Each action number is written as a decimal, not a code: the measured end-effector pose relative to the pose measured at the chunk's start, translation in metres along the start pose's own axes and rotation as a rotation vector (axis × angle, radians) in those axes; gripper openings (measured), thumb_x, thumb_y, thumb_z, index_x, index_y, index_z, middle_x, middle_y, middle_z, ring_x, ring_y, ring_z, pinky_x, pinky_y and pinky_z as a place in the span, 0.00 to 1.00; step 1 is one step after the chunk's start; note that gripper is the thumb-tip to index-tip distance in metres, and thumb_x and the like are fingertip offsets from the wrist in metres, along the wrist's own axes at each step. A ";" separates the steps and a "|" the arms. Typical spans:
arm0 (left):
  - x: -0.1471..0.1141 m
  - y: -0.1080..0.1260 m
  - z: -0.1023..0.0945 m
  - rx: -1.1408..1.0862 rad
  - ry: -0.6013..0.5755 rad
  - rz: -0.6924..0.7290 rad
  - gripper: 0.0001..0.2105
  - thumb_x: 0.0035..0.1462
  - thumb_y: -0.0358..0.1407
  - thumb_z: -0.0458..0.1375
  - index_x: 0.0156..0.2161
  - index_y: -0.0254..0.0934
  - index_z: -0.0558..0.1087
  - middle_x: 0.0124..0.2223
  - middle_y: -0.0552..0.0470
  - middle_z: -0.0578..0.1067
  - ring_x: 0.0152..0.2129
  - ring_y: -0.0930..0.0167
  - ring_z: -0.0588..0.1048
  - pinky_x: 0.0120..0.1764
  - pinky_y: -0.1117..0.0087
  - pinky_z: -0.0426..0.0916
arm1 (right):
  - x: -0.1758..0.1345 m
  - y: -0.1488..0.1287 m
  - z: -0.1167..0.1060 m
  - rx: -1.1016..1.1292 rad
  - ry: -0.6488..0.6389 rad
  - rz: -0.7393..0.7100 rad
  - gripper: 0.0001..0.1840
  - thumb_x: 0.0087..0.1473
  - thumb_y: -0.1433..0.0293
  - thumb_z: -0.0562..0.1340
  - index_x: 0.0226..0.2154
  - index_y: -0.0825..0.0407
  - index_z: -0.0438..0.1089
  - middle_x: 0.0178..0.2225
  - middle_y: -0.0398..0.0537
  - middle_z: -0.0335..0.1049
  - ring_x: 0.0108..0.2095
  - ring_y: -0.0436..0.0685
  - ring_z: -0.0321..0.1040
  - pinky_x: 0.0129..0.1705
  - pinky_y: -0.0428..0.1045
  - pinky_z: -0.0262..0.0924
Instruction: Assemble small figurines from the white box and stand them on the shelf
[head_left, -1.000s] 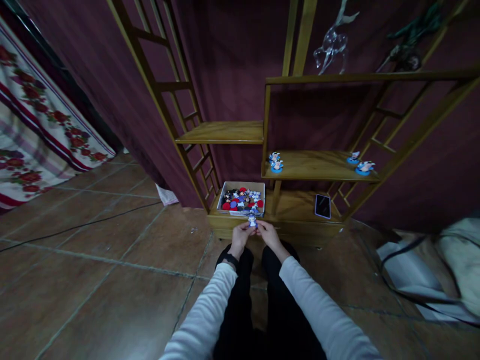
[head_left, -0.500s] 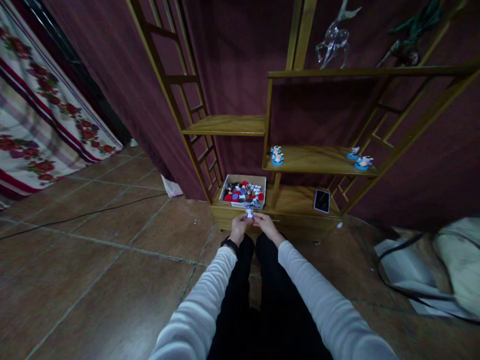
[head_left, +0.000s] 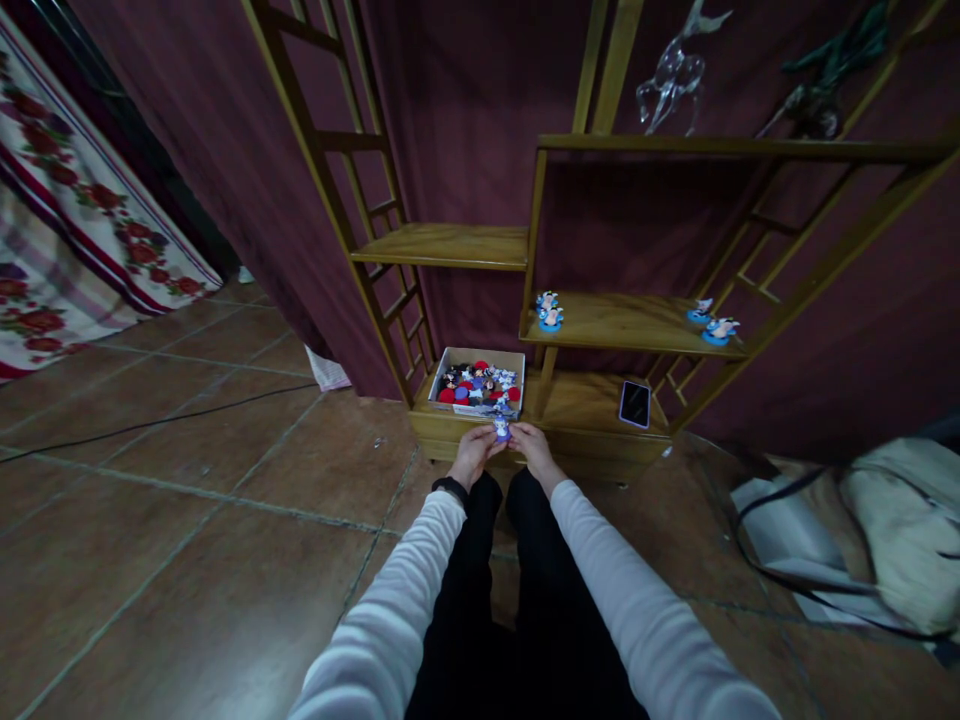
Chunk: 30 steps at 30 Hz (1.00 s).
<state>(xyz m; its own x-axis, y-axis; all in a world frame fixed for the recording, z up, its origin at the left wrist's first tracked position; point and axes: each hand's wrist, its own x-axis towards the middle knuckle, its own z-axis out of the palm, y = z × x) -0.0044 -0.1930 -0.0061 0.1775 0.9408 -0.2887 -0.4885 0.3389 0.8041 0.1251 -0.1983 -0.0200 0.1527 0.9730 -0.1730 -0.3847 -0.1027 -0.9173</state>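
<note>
A small white-and-purple figurine [head_left: 502, 428] is held upright between my two hands, just in front of the cabinet. My left hand [head_left: 474, 452] pinches it from the left side, and my right hand [head_left: 533, 446] has its fingertips on the right side. Directly beyond the hands stands an open cardboard box [head_left: 440, 398] on the lowest shelf. Inside lie many loose figurines [head_left: 487, 384] with red, purple and white parts.
On the middle shelf [head_left: 622, 318], figurines with blue bases [head_left: 550, 318] stand at the left, others [head_left: 720, 330] at the right. A tablet or phone [head_left: 635, 404] lies on the bottom shelf. Higher up are a glass deer [head_left: 673, 80] and a dark green statue [head_left: 832, 80]. A bag [head_left: 900, 530] sits right.
Both hands still hold the figurine, which now shows more of its purple base. The whole view has shifted slightly, so the shelf and box appear a little farther left.
</note>
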 end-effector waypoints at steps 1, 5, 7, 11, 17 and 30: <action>0.000 0.000 0.000 -0.011 0.004 -0.003 0.07 0.45 0.24 0.62 0.33 0.29 0.72 0.30 0.45 0.76 0.29 0.70 0.76 0.38 0.66 0.72 | 0.001 0.000 0.001 0.002 0.006 0.004 0.16 0.35 0.59 0.67 0.26 0.52 0.71 0.24 0.42 0.70 0.25 0.49 0.66 0.33 0.47 0.62; 0.001 -0.001 -0.001 -0.052 0.045 0.011 0.04 0.49 0.28 0.61 0.32 0.29 0.71 0.28 0.47 0.75 0.25 0.72 0.76 0.36 0.68 0.73 | 0.001 0.001 0.006 0.011 -0.008 0.026 0.15 0.36 0.60 0.67 0.26 0.52 0.70 0.26 0.42 0.71 0.27 0.49 0.67 0.34 0.47 0.62; 0.002 -0.002 -0.002 -0.065 0.066 0.020 0.04 0.49 0.29 0.61 0.31 0.30 0.71 0.26 0.49 0.75 0.23 0.73 0.75 0.34 0.69 0.73 | 0.001 0.001 0.009 0.027 -0.016 0.036 0.15 0.36 0.60 0.67 0.27 0.52 0.70 0.28 0.43 0.72 0.28 0.49 0.67 0.35 0.48 0.62; 0.004 -0.001 -0.003 -0.087 0.069 0.013 0.05 0.48 0.29 0.62 0.31 0.31 0.70 0.26 0.50 0.75 0.23 0.74 0.75 0.34 0.70 0.73 | 0.000 0.001 0.013 0.063 -0.012 0.063 0.15 0.37 0.61 0.67 0.30 0.51 0.70 0.31 0.44 0.73 0.31 0.50 0.68 0.36 0.48 0.61; 0.006 0.003 -0.006 -0.142 0.007 -0.036 0.08 0.45 0.28 0.63 0.32 0.33 0.70 0.29 0.51 0.76 0.25 0.73 0.76 0.39 0.65 0.71 | -0.002 -0.001 0.013 0.128 -0.069 0.087 0.14 0.38 0.62 0.67 0.31 0.48 0.69 0.33 0.42 0.73 0.34 0.51 0.68 0.39 0.48 0.60; 0.001 0.002 -0.010 -0.286 -0.114 0.011 0.16 0.43 0.25 0.63 0.40 0.38 0.69 0.33 0.54 0.74 0.32 0.76 0.74 0.47 0.66 0.66 | -0.007 -0.011 0.009 0.265 -0.188 0.111 0.16 0.39 0.71 0.66 0.35 0.44 0.70 0.37 0.39 0.73 0.39 0.50 0.68 0.44 0.49 0.60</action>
<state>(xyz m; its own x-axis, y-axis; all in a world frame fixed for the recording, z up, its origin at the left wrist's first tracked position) -0.0136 -0.1911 -0.0102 0.2577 0.9437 -0.2073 -0.7085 0.3304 0.6236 0.1202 -0.2017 -0.0051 -0.0647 0.9825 -0.1746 -0.6163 -0.1769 -0.7674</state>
